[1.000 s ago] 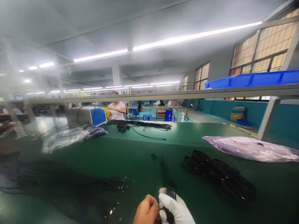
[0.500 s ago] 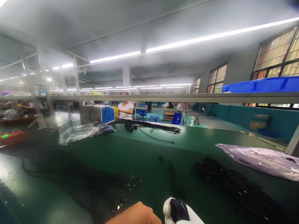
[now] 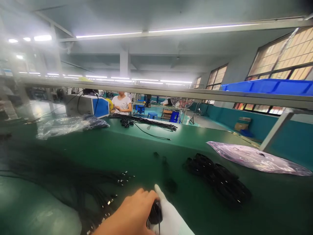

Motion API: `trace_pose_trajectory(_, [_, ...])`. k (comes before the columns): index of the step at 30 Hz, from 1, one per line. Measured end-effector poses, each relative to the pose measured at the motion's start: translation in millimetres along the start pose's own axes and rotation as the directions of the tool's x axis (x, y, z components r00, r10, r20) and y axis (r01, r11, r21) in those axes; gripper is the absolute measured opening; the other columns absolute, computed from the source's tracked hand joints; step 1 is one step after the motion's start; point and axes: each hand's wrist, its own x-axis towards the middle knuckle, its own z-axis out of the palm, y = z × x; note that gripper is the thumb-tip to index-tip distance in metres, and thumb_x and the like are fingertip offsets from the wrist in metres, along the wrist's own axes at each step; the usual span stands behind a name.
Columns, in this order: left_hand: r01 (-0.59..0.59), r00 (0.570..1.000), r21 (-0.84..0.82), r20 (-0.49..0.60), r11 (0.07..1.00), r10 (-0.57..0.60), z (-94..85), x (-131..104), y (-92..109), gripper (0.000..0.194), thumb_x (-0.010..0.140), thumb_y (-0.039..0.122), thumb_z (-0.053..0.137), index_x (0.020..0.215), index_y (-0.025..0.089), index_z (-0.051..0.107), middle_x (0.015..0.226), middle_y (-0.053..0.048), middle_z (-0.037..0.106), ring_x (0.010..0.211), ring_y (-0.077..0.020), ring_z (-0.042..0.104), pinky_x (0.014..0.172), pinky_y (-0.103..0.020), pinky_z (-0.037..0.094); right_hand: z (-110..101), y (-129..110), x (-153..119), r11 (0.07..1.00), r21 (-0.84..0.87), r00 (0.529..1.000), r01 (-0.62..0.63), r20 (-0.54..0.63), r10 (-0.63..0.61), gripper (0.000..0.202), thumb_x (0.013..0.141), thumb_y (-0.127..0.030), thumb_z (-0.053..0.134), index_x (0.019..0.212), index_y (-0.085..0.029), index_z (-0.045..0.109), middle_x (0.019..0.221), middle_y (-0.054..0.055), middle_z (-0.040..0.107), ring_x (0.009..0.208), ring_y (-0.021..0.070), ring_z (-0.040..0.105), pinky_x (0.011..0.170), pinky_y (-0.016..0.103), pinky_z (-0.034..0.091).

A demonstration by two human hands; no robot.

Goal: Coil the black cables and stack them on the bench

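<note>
At the bottom middle of the head view, a small black cable coil [image 3: 156, 214] is between my two hands. My bare left hand [image 3: 134, 209] curls over it from the left, fingers closed on its side. My right hand [image 3: 171, 213], in a white glove, grips the coil from the right, with one fingertip reaching past it. A thin strand hangs below the coil, and the palms hide much of it. Loose black cables [image 3: 80, 182] with shiny metal connectors spread out left of my hands. On the right lies a pile of coiled black cables [image 3: 217, 178].
A pinkish plastic bag [image 3: 256, 158] lies at the right on the green table [image 3: 137, 156]. Farther back are a clear bag [image 3: 66, 125], a blue-and-grey machine [image 3: 88, 106] and a black cable bundle [image 3: 149, 122]. A shelf beam [image 3: 137, 88] crosses above, carrying a blue bin [image 3: 271, 86]. Behind sits a person [image 3: 122, 102].
My left hand has come up and closed over the coil in the gloved right hand. The right hand has turned, and the view has shifted, so the table's things appear farther left.
</note>
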Motion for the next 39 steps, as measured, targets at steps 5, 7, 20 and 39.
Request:
trace_pose_trajectory(5, [-0.022, 0.976, -0.154, 0.213, 0.988, 0.055, -6.3, 18, -25, 0.025, 0.061, 0.026, 0.063, 0.085, 0.02, 0.068, 0.08, -0.004, 0.067, 0.066, -0.0211, 0.058, 0.06, -0.03, 0.047, 0, -16, -17, 0.963, -0.271, 0.981, -0.008, -0.187, -0.045, 0.068, 0.054, -0.018, 0.071, 0.119, -0.02, 0.055, 0.068, -0.003, 0.058, 0.07, 0.0186, 0.057, 0.072, 0.03, 0.045])
trace_pose_trajectory(7, [-0.027, 0.965, -0.301, 0.242, 0.953, 0.104, -3.2, 21, -34, 0.023, 0.068, 0.022, 0.049, 0.079, 0.021, 0.069, 0.072, -0.001, 0.066, 0.053, -0.0137, 0.052, 0.049, -0.023, 0.042, -1, -24, -21, 0.972, -0.233, 0.983, 0.032, -0.168, -0.073, 0.045, 0.054, -0.019, 0.072, 0.098, -0.021, 0.063, 0.075, -0.001, 0.06, 0.072, 0.018, 0.057, 0.071, 0.028, 0.045])
trace_pose_trajectory(20, [-0.063, 0.998, -0.826, -0.064, 0.56, 0.018, -14.2, 4, 1, 0.025, 0.063, 0.026, 0.057, 0.084, 0.013, 0.059, 0.076, -0.004, 0.064, 0.067, -0.0155, 0.06, 0.066, -0.03, 0.05, -3, -20, -32, 0.815, 0.573, 0.94, 0.086, 0.223, -0.257, 0.052, 0.06, -0.025, 0.079, 0.106, -0.022, 0.055, 0.061, -0.003, 0.058, 0.045, 0.006, 0.044, 0.045, 0.016, 0.031])
trace_pose_trajectory(39, [-0.154, 0.931, -0.287, -0.364, 0.946, 0.041, -7.3, 18, -2, 0.023, 0.068, 0.012, 0.049, 0.078, 0.02, 0.068, 0.064, 0.003, 0.059, 0.062, -0.0119, 0.054, 0.055, -0.02, 0.038, -8, -3, -14, 0.615, 0.751, 0.899, -0.241, 0.411, -0.149, 0.044, 0.091, -0.047, 0.044, 0.109, -0.011, 0.061, 0.104, 0.013, 0.066, 0.071, 0.017, 0.066, 0.058, 0.025, 0.053])
